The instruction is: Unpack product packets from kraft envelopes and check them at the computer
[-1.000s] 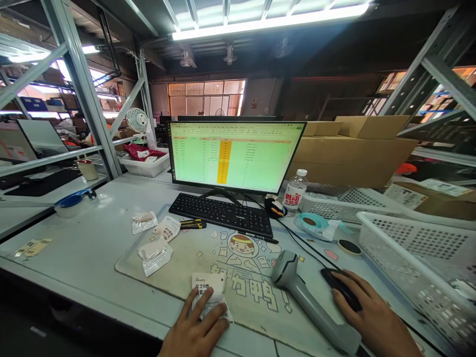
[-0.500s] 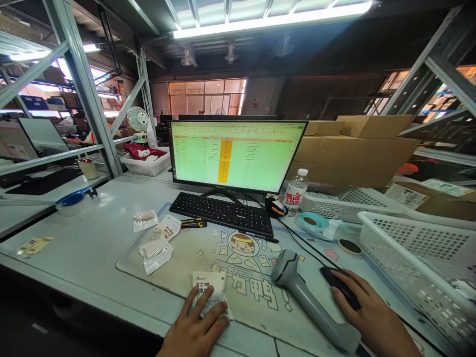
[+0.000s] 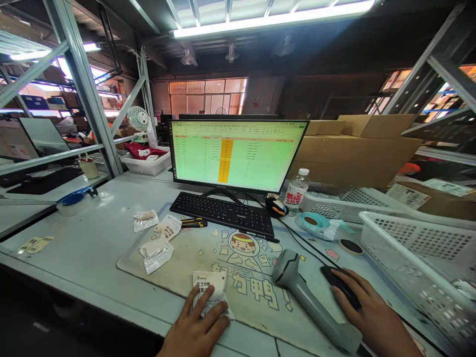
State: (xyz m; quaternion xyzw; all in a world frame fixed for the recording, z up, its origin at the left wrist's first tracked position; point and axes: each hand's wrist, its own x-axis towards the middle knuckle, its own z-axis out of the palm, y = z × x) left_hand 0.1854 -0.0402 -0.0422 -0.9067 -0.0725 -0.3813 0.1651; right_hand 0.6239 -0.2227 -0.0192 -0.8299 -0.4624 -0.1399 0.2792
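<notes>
My left hand point(image 3: 204, 317) lies with spread fingers on a small white packet point(image 3: 210, 280) with black lettering, near the front edge of the desk mat. My right hand point(image 3: 372, 310) is curved over a black computer mouse point(image 3: 340, 287). Between the two hands rests a grey barcode scanner point(image 3: 316, 302), its handle end close to my right wrist. Small clear packets, one point(image 3: 156, 253) nearer and one point(image 3: 146, 220) farther, lie to the left beside a white printed tag point(image 3: 169, 226). A black keyboard point(image 3: 223, 213) stands before the monitor point(image 3: 238, 156), which displays a spreadsheet.
A yellow-black utility knife point(image 3: 195, 223) and a black pen point(image 3: 260, 237) lie by the keyboard. To the right are a water bottle point(image 3: 296, 192), a blue tape roll point(image 3: 314, 222), a white plastic basket point(image 3: 412, 248) and cardboard boxes point(image 3: 345, 158). A blue tape dispenser point(image 3: 72, 201) sits at left.
</notes>
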